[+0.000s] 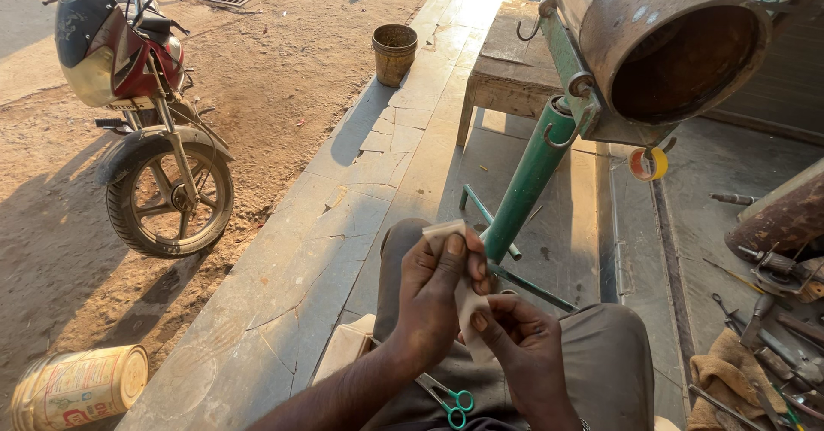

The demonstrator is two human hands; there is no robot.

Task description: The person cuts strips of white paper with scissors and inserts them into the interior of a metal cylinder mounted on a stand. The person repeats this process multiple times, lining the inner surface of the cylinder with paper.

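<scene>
While the sun shines low, a big rusty drum [661, 45] sits on a green stand [532, 178] in front of the person. A motorbike [142, 113] is parked on the dirt to the left. A wooden table [511, 62] stands behind the stand, a brown bucket [394, 51] is near it, and a tin can [77, 386] lies on its side at the bottom left. The left hand [433, 298] pinches the top of a small pale strip [468, 302], held up above the lap. The right hand [524, 345] has its grip closed on the lower end. Green scissors [453, 402] rest on the lap, just below the hands.
</scene>
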